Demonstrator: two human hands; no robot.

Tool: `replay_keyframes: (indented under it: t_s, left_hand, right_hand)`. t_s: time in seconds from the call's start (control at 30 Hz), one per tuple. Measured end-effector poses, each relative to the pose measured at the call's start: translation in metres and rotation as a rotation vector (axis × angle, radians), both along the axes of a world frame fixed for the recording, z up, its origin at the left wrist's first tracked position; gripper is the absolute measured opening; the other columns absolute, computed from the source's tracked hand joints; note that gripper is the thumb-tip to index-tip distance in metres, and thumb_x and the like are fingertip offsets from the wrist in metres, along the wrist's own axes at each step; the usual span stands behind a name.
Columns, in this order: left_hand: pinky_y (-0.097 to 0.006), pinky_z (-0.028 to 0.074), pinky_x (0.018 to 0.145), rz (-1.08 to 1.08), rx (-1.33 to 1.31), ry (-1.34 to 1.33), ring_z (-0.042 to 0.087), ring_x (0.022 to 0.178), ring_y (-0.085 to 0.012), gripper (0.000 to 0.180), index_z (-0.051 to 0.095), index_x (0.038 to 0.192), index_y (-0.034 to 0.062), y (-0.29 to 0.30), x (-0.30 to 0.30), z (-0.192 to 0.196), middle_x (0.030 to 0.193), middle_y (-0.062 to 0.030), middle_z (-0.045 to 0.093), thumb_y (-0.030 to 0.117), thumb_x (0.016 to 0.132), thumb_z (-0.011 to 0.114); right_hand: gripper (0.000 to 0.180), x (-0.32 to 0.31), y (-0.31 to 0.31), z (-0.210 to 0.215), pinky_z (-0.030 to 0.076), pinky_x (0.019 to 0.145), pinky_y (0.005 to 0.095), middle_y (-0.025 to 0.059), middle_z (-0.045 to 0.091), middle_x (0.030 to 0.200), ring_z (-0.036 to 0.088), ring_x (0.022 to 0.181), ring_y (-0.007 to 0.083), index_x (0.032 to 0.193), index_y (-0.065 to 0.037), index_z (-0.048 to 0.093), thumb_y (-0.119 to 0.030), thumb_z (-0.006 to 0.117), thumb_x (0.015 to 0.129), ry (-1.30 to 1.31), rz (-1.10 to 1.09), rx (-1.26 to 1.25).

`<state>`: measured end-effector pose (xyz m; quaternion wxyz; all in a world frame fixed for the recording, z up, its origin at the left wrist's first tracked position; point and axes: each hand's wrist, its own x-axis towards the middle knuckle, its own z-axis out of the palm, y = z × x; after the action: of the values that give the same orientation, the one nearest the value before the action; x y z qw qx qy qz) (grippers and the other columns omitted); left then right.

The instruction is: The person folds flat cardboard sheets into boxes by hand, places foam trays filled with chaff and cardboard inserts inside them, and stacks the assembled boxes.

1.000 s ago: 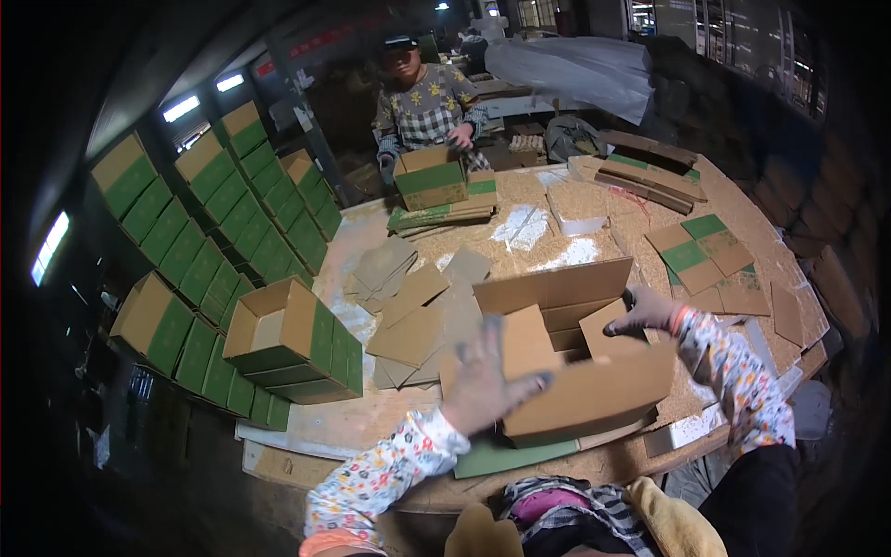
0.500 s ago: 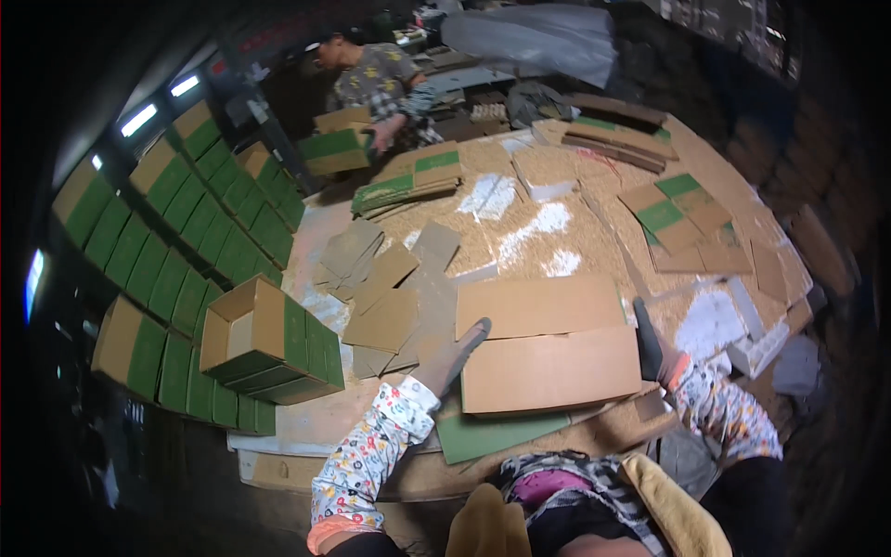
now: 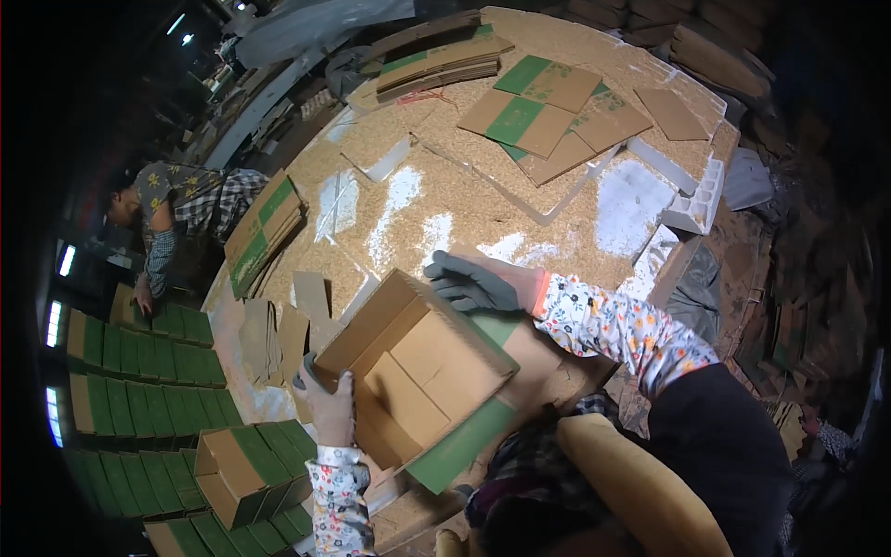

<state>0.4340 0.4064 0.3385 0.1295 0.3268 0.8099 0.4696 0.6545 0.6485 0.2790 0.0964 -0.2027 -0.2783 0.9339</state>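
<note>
The open cardboard box (image 3: 432, 371) is over the near edge of the bench (image 3: 520, 181), between the person's two hands, tipped so its inside shows. This box looks mostly made: its walls stand up, its floor flaps lie flat inside, and its top is open. The left hand (image 3: 329, 408) pinches the box's left wall, with the thumb on the inner side. The right hand (image 3: 478, 283) has its fingers stretched out beside the far corner and is not closed around anything; one cannot tell if it touches the box. Lots of green and brown boxes (image 3: 144, 408) stand in rows on the left, so much folding seems done. Another worker (image 3: 167, 200) bends over them, one hand near the top row. Some card is not folded: a flat green sheet (image 3: 469, 446) lies under the box, more flat sheets (image 3: 534, 107) lie across the bench, and a flat pile (image 3: 264, 237) sits near the worker. How many are left to fold is hard to tell.
</note>
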Motion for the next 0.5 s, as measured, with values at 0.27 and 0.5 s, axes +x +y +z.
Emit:
replay_keyframes:
  t_s: [0.27,0.5]
  left_hand:
    - [-0.041,0.040,0.095,0.073,-0.336,0.491,0.049,0.109,-0.0356,0.046,0.050,0.123,0.0026,-0.008,-0.013,-0.006,0.117,-0.0193,0.048,-0.007,0.077,0.056]
    - [-0.037,0.039,0.097,0.084,-0.338,0.374,0.050,0.110,-0.0307,0.047,0.052,0.122,0.0021,0.005,0.001,-0.001,0.116,-0.0159,0.049,-0.013,0.077,0.050]
  right_hand:
    - [0.096,0.060,0.165,-0.208,0.023,0.110,0.0436,0.0343,0.030,0.139,0.027,0.132,0.0451,0.136,0.010,0.030,-0.060,0.061,0.080,-1.418,-0.951,0.688]
    - [0.104,0.055,0.182,-0.216,0.048,0.088,0.0402,0.0205,0.039,0.136,0.051,0.116,0.0324,0.148,-0.005,0.008,-0.028,0.079,0.075,-0.435,-1.498,0.277]
